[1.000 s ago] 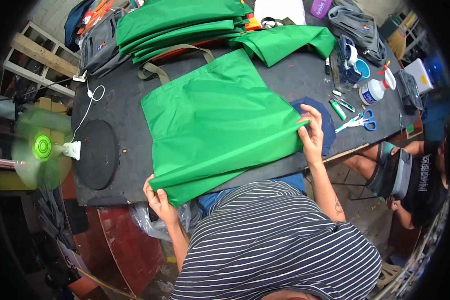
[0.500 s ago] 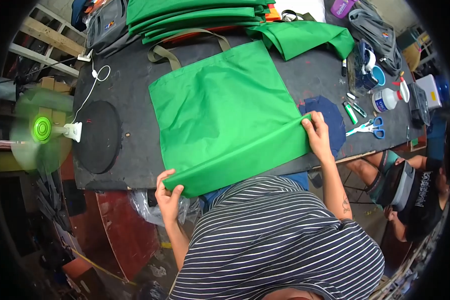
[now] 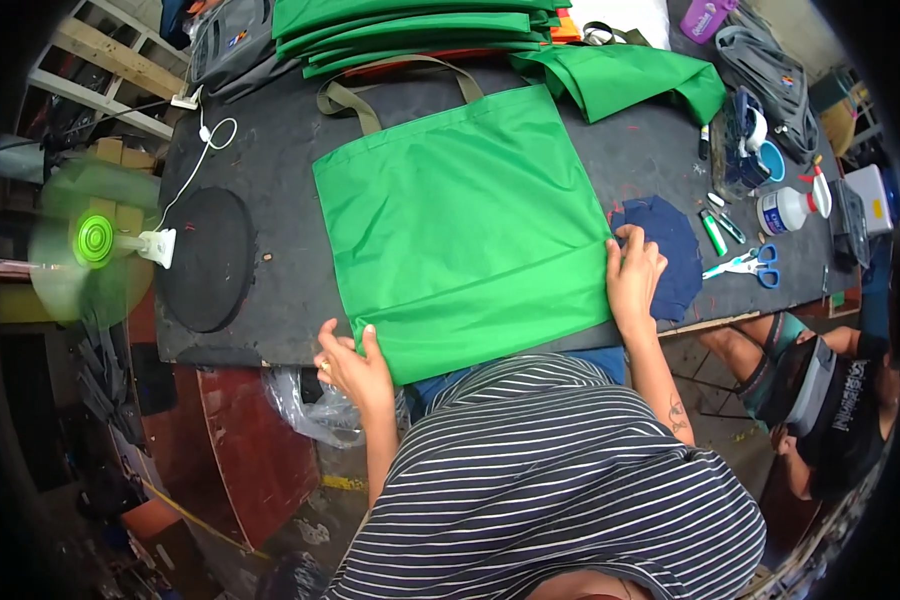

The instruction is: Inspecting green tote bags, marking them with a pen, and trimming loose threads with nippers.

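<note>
A green tote bag (image 3: 460, 220) with olive strap handles (image 3: 345, 103) lies across the table, its handle end pointing away from me. A crease crosses its lower part, and the near edge reaches my body. By the near left corner is my left hand (image 3: 358, 370), its fingers spread off the side edge and its thumb resting against the cloth. My right hand (image 3: 635, 285) pinches the right side edge between thumb and curled fingers. Beneath that wrist lies a dark blue cloth piece (image 3: 675, 255).
Folded green bags (image 3: 410, 30) are stacked at the back, beside another green cloth (image 3: 630, 80). To the right lie scissors (image 3: 750, 266), a green-and-white cutter (image 3: 713, 232) and a spray bottle (image 3: 785, 210). A fan (image 3: 95, 240) and round black disc (image 3: 208, 260) are left. Another person (image 3: 820, 400) sits right.
The raised lower flap of the bag has come down and now lies flatter. My left hand's fingers have spread apart at the corner. The whole view has shifted slightly.
</note>
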Motion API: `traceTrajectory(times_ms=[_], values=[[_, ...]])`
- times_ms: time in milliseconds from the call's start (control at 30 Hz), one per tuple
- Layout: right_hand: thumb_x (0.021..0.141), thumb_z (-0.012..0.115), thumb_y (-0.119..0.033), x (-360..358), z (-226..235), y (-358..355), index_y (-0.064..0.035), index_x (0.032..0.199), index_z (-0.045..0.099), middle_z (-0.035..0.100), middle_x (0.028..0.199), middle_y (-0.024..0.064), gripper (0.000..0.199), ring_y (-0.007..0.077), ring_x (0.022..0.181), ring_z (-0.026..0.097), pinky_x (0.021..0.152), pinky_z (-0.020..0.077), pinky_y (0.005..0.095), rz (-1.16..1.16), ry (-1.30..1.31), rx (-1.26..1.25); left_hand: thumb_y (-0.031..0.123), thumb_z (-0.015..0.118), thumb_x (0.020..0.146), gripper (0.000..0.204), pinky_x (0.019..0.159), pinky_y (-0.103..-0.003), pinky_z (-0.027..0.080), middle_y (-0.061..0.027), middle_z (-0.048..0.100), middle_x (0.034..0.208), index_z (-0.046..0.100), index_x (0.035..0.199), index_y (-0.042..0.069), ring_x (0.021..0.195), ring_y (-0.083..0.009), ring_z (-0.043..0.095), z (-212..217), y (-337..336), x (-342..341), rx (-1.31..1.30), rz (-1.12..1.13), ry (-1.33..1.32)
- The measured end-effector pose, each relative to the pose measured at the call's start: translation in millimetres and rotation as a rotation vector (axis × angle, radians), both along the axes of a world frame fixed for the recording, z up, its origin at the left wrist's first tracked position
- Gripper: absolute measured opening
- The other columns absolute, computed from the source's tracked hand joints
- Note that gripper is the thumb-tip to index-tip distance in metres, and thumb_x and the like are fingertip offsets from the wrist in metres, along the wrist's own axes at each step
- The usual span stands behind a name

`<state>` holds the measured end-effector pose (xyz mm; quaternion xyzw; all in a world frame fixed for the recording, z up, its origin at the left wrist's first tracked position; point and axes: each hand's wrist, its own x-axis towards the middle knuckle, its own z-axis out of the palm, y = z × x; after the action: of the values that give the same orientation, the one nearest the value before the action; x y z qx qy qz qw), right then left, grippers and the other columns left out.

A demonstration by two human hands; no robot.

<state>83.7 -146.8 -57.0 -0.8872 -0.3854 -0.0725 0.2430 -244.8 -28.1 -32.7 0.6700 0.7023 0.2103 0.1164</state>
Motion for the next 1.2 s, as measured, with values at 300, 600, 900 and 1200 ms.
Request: traceTrajectory(times_ms=[300, 600, 900, 1200], values=[[0.088, 0.058, -0.015, -4, 20, 4, -0.0094, 0.096, 0.058, 0.059, 0.079, 0.0094, 0.010, 0.0283, 0.081, 0.052, 0.078, 0.0359, 0.0406, 0.054, -0.030, -0.127, 0.054, 0.035, 0.094, 0.058, 0.105, -0.069, 0.001, -0.0205, 0.017, 0.152, 0.033, 0.145, 0.025, 0.139, -0.0467, 0.008, -8, -2, 33, 0.044, -0.607, 0.417], [0.087, 0.052, -0.048, -45, 31, 22, -0.0168, 0.143, 0.037, 0.025, 0.151, 0.0145, 0.066, 0.0344, 0.141, 0.017, 0.110, 0.0084, 0.0598, 0.405, -0.129, -0.248, 0.049, 0.038, 0.094, 0.058, 0.105, -0.069, 0.003, -0.0207, 0.015, 0.153, 0.031, 0.146, 0.026, 0.138, -0.0496, 0.008, -15, -1, 35, 0.001, -0.641, 0.410], [0.087, 0.048, -0.054, -48, 8, 25, -0.0205, 0.143, 0.038, 0.027, 0.150, 0.0143, 0.065, 0.0316, 0.140, 0.020, 0.110, 0.0059, 0.0588, 0.425, -0.107, -0.277, 0.050, 0.041, 0.092, 0.057, 0.106, -0.068, 0.001, -0.0190, 0.017, 0.153, 0.034, 0.144, 0.027, 0.139, -0.0474, 0.008, -17, 1, 34, -0.017, -0.630, 0.370], [0.083, 0.059, -0.044, -52, 10, 31, -0.0196, 0.142, 0.038, 0.025, 0.150, 0.0155, 0.067, 0.0349, 0.140, 0.018, 0.108, 0.0071, 0.0653, 0.387, -0.021, -0.297, 0.043, 0.049, 0.091, 0.058, 0.106, -0.067, -0.001, -0.0184, 0.020, 0.152, 0.037, 0.143, 0.021, 0.142, -0.0388, 0.009, 14, 3, 69, 0.003, -0.832, 0.286]])
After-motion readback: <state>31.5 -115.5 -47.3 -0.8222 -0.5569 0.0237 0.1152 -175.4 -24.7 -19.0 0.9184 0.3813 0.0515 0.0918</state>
